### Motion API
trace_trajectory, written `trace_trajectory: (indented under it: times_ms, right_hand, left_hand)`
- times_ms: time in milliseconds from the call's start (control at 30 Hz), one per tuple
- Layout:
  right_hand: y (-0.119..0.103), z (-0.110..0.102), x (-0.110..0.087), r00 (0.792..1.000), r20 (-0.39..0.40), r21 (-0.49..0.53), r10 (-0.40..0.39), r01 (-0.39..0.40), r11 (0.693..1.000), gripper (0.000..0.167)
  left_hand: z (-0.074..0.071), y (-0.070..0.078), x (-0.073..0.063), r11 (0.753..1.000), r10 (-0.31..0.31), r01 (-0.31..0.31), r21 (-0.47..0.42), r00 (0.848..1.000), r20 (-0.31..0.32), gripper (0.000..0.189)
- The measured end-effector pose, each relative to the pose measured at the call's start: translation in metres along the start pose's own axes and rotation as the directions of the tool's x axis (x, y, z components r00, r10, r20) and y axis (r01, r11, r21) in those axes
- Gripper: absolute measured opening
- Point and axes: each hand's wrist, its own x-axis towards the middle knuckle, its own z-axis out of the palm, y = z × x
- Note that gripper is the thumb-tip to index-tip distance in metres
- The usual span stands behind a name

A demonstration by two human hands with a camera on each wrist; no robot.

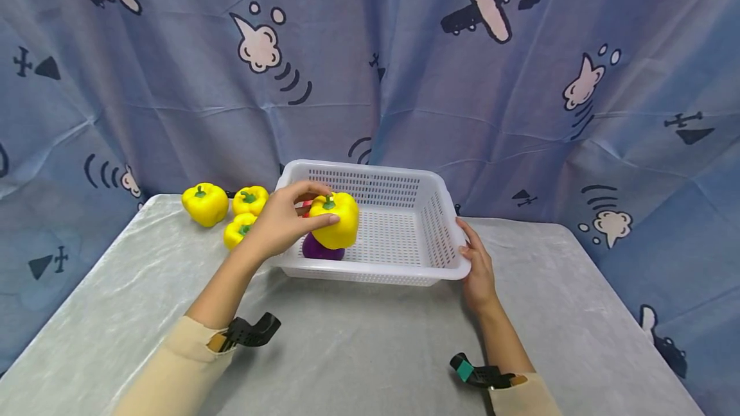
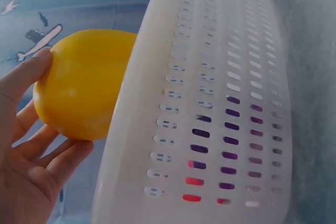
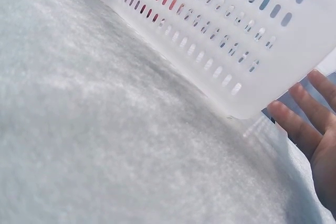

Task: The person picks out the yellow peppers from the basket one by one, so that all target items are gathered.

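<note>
My left hand (image 1: 283, 220) holds a yellow bell pepper (image 1: 341, 226) by its side, thumb across the front and fingers behind, over the left part of a white plastic basket (image 1: 370, 271). Under the pepper, a dark purple, rounded vegetable (image 1: 320, 249) lies in the basket. A bit of something red (image 1: 306, 205) shows behind the fingers, mostly hidden. At the basket's right end, my right hand (image 1: 478, 275) touches the rim with its thumb; in the right wrist view its straight fingers (image 3: 296, 121) meet the outer wall.
Left of the basket, three yellow bell peppers lie on the pale cloth: one farthest left (image 1: 205, 204), one at the back (image 1: 250, 199) and one nearer (image 1: 238, 230), partly behind my left hand. A blue curtain (image 1: 358, 69) with printed planes hangs behind the table.
</note>
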Motion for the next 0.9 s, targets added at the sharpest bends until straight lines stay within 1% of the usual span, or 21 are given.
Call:
trace_trajectory:
  times_ms: [200, 333, 533, 700, 767, 900]
  right_hand:
    - [0.001, -0.001, -0.001, 1.0, -0.007, -0.001, 0.003, -0.003, 1.0, 0.056]
    - [0.0, -0.001, -0.002, 1.0, -0.009, -0.004, 0.008, -0.008, 1.0, 0.056]
    - [0.0, -0.001, -0.003, 1.0, -0.01, -0.006, 0.008, -0.008, 1.0, 0.056]
    - [0.0, -0.001, -0.002, 1.0, -0.005, -0.001, 0.001, -0.001, 1.0, 0.057]
    - [0.0, -0.001, -0.001, 1.0, -0.005, 0.003, -0.003, 0.003, 1.0, 0.057]
    - [0.001, 0.0, 0.001, 1.0, 0.0, 0.009, -0.013, 0.013, 1.0, 0.057]
  left_hand:
    - [-0.008, -0.001, -0.015, 1.0, -0.001, 0.001, -0.005, 1.0, -0.027, 0.045]
    - [-0.016, -0.005, -0.023, 1.0, 0.011, -0.01, 0.011, 0.998, -0.062, 0.046]
    - [-0.034, -0.012, -0.037, 0.998, 0.047, -0.041, 0.054, 0.992, -0.117, 0.043]
    - [-0.049, -0.017, -0.051, 0.998, 0.046, -0.04, 0.043, 0.985, -0.165, 0.041]
    - [-0.057, -0.017, -0.057, 0.999, 0.044, -0.038, 0.033, 0.981, -0.19, 0.041]
    - [-0.072, -0.016, -0.064, 0.998, 0.055, -0.043, 0.055, 0.969, -0.24, 0.04]
